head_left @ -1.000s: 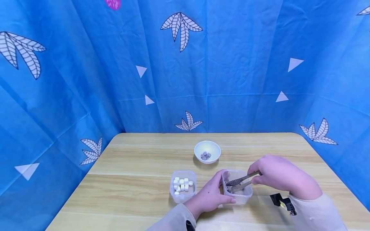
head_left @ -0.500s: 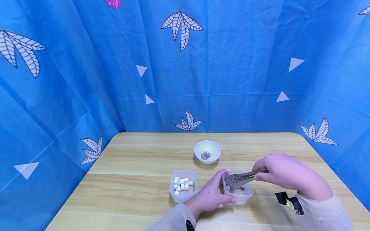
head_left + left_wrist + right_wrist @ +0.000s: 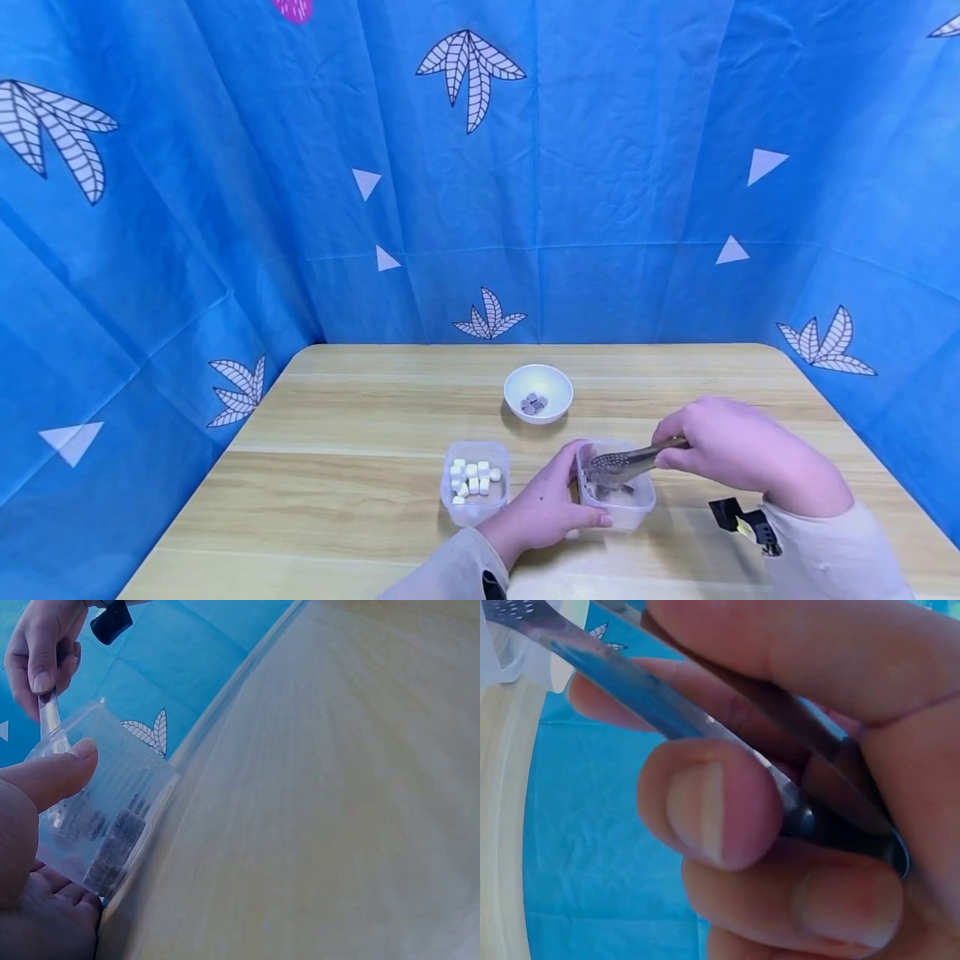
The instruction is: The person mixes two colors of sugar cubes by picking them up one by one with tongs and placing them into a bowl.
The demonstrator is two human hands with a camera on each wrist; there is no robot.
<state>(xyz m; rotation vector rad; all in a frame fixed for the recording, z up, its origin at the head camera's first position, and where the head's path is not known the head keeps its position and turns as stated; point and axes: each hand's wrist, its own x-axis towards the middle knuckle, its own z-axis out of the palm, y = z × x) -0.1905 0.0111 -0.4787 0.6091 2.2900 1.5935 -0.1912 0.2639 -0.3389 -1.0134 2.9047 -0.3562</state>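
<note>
My left hand (image 3: pixel 543 508) grips a clear plastic container (image 3: pixel 628 518), thumb on the near side and fingers round the far left. Dark brownish-grey pieces (image 3: pixel 116 847) lie at its bottom in the left wrist view. Above it, my right hand (image 3: pixel 731 446) holds metal tongs (image 3: pixel 637 461) with perforated tips. The tips reach down inside the container; whether they pinch a piece cannot be made out. In the right wrist view, thumb and fingers wrap the tongs (image 3: pixel 622 682), whose two arms stand slightly apart.
Left of my left hand, a second clear container (image 3: pixel 447 507) holds several white cubes (image 3: pixel 474 482). Farther back stands a white bowl (image 3: pixel 564 396) with several grey cubes (image 3: pixel 534 404) in it. A blue patterned curtain (image 3: pixel 600 208) hangs behind the wooden table (image 3: pixel 337 483).
My right hand has drawn slightly up and to the right since a second ago, and the arms of the tongs have come closer together. The left hand and container stay put.
</note>
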